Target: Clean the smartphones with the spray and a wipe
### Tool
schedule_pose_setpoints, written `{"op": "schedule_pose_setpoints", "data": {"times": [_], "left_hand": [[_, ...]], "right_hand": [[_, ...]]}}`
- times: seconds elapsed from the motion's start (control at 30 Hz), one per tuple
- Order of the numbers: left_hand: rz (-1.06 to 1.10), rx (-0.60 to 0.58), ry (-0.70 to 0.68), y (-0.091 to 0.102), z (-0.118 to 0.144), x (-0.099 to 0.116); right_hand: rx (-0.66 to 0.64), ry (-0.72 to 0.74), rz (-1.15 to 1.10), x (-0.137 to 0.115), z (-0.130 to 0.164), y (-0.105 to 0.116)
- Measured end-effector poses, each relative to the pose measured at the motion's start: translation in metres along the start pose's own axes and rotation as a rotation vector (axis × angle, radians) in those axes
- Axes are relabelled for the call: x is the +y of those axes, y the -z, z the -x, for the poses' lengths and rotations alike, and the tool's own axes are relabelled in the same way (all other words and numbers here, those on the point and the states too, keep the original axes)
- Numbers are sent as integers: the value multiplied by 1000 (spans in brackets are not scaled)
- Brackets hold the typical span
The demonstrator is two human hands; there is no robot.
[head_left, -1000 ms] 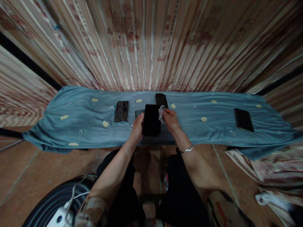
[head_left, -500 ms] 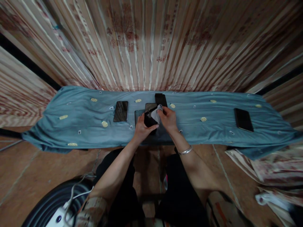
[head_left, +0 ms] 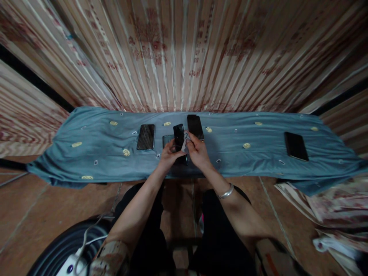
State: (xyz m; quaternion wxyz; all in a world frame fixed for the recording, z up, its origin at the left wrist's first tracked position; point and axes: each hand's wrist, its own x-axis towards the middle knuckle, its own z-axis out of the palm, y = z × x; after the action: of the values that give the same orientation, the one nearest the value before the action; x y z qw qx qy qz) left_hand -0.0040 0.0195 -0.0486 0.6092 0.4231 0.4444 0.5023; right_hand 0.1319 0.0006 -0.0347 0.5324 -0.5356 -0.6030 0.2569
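A black smartphone (head_left: 178, 135) is in my left hand (head_left: 169, 156), whose fingers and thumb close round its sides above the cloth-covered table. My right hand (head_left: 198, 152) pinches a small grey cloth (head_left: 185, 142) against the right edge of that phone. Just beyond my right fingers another dark phone (head_left: 194, 125) lies flat. Partly hidden under my left hand and the held phone is a greyish flat thing (head_left: 166, 139), perhaps a phone or case. To the left lies a dark phone with a streaky, reflecting screen (head_left: 146, 137).
At the right part of the blue patterned tablecloth (head_left: 230, 161) rests a black phone-like slab (head_left: 296, 146). Striped curtains (head_left: 178, 57) hang behind the table. On the floor at the lower left are a black ribbed round object (head_left: 54, 245) and a white power strip (head_left: 71, 266) with cables.
The held phone has turned and appears narrower, now tilted on its side. My right hand and the grey cloth have shifted slightly left and down to its right edge.
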Motion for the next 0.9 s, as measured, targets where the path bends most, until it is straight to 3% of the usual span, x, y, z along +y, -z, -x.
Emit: {"op": "schedule_pose_setpoints", "data": {"times": [0.13,0.27,0.37,0.5,0.7,0.9], "left_hand": [[160,-44,81,-6,5,3],[247,-103,164,-7,10,8],[280,-124,225,-5,12,13],[308,-204,284,-5,14,16],[406,-175,325,-8,16,15],[402,-178,376,-12,23,17]], "right_hand": [[-2,79,18,-7,-1,6],[-8,59,18,-8,-3,14],[40,23,3,-6,-4,19],[91,79,8,-5,-1,21],[-80,303,169,-7,9,12],[-116,388,280,-1,4,16]]}}
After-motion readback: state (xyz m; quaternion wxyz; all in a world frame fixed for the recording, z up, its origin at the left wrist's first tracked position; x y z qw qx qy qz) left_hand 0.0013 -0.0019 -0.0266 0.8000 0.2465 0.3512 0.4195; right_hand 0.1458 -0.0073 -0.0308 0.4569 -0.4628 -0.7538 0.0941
